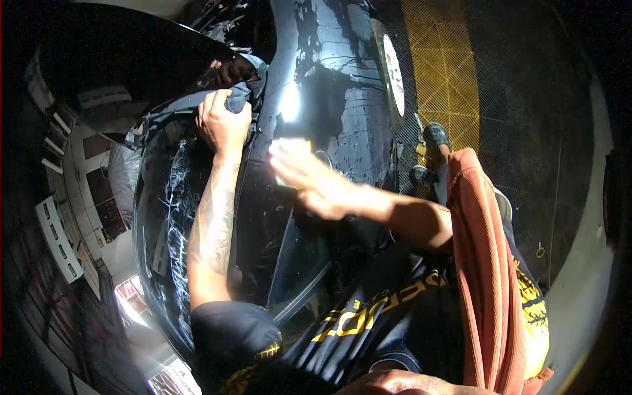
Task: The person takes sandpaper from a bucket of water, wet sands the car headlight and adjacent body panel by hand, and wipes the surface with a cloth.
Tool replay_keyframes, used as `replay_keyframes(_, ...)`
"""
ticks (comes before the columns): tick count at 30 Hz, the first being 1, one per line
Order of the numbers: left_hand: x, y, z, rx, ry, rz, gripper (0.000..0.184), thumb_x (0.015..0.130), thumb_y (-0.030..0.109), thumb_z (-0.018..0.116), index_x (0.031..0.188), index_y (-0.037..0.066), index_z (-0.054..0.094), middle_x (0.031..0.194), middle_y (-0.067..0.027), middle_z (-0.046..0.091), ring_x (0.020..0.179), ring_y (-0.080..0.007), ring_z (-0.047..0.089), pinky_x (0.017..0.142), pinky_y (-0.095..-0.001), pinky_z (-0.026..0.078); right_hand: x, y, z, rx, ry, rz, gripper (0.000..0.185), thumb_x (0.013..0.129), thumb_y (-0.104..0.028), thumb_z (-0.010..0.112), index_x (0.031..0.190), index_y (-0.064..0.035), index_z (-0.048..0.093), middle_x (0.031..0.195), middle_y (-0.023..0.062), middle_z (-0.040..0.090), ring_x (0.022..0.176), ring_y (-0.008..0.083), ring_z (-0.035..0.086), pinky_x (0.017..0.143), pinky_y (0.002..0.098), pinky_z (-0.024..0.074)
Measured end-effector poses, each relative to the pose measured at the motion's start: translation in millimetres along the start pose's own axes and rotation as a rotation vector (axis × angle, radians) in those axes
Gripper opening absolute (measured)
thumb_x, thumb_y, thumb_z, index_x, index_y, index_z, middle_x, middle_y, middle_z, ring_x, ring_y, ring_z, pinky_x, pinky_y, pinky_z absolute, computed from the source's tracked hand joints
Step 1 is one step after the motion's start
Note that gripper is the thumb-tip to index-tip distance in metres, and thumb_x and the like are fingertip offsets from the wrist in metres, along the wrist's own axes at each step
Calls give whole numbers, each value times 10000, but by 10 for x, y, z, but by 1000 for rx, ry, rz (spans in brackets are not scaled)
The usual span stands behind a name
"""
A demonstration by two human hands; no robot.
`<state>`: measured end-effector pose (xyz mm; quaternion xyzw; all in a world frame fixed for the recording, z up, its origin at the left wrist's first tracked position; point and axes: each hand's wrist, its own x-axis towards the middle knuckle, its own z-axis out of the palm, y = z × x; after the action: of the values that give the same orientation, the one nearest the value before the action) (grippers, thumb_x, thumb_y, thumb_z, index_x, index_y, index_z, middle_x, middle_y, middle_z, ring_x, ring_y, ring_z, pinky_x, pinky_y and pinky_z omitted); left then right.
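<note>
My left hand (pixel 222 124) is closed around a small dark object (pixel 237 100), probably bunched cloth, by the edge of the raised black hood. To its right, my right hand (pixel 306 174) presses a pale flat pad (pixel 299 144) against the glossy black fender (pixel 359 125). Glare washes out its fingers, and they blur a little, but they lie over the pad. Wet streaks and patches cover the fender, with a bright reflection above the pad. Below my left forearm, the windshield (pixel 174 204) shows whitish streaks.
The black hood (pixel 131 59) stands up at the upper left. A wheel (pixel 394 76) is beside the fender. On the right, dark floor tiles carry a yellow strip (pixel 444 66). An orange-brown towel (pixel 480 276) hangs over my shoulder. Dark shoes (pixel 436 136) show on the floor.
</note>
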<state>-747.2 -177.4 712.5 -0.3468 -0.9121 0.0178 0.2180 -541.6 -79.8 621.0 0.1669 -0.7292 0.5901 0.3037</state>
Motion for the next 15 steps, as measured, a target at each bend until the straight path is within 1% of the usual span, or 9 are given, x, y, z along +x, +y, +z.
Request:
replay_keyframes(2, -5, -8, 7, 10, 27, 10, 240, 672, 187, 764, 882, 108, 679, 959, -66, 680, 937, -307, 636, 855, -427, 505, 265, 660, -63, 37, 54, 207, 516, 900, -46, 384, 1401, 77, 391, 1442, 302, 402, 1409, 385, 337, 1200, 435, 219)
replay_keyframes(4, -68, 9, -16, 30, 32, 10, 225, 673, 180, 759, 870, 108, 678, 946, -67, 680, 922, -306, 638, 846, -429, 508, 420, 832, -251, 204, 77, 550, 419, 916, -59, 375, 1302, 73, 475, 1342, 299, 482, 1350, 397, 396, 1197, 441, 226)
replay_keyframes(5, -57, -1, -28, 18, 20, 9, 221, 671, 174, 759, 866, 108, 678, 943, -65, 680, 918, -305, 639, 844, -425, 508, 410, 616, -267, 168, 37, 484, 489, 886, -51, 399, 1359, 71, 429, 1400, 310, 428, 1387, 406, 343, 1204, 458, 205)
replay_keyframes(7, 1, 20, 6, -5, 20, 13, 218, 669, 169, 759, 861, 108, 678, 939, -63, 681, 914, -304, 640, 842, -422, 509, 16, 365, 22, 193, 131, 76, 650, 830, -38, 415, 1466, 65, 324, 1523, 324, 292, 1470, 455, 203, 1222, 519, 123)
replay_keyframes(8, 14, 38, 17, -2, 19, 16, 216, 669, 168, 759, 860, 109, 678, 940, -62, 680, 917, -303, 639, 839, -422, 510, -38, 194, -91, 154, -31, 77, 637, 849, -65, 387, 1471, 59, 325, 1538, 317, 285, 1469, 487, 192, 1218, 562, 84)
replay_keyframes(10, 3, 30, -7, 19, 18, 13, 212, 669, 165, 758, 857, 112, 677, 943, -58, 679, 923, -302, 638, 834, -421, 511, 123, 818, -77, 23, 86, 96, 613, 886, -85, 394, 1477, 60, 318, 1547, 315, 275, 1459, 477, 228, 1225, 534, 109)
replay_keyframes(12, -18, 29, 7, 3, 25, 6, 210, 669, 166, 758, 857, 118, 678, 943, -57, 678, 928, -301, 637, 836, -419, 510, 432, 1345, -208, -138, 185, 357, 577, 918, -100, 403, 1463, 72, 325, 1536, 324, 283, 1461, 460, 228, 1234, 475, 137)
replay_keyframes(14, 1, 37, -11, 6, 30, 10, 212, 665, 159, 756, 858, 122, 677, 944, -55, 678, 928, -300, 637, 838, -419, 509, 470, 1090, -293, 49, 81, 285, 626, 895, -99, 411, 1488, 67, 292, 1550, 324, 260, 1471, 455, 211, 1235, 479, 130)
replay_keyframes(15, 9, 14, 8, 6, 8, 18, 254, 667, 163, 764, 888, 78, 673, 955, -95, 685, 911, -322, 641, 846, -422, 503, 399, 790, -226, 24, 121, 184, 673, 868, -109, 428, 1497, 68, 273, 1547, 336, 252, 1472, 463, 202, 1236, 479, 127)
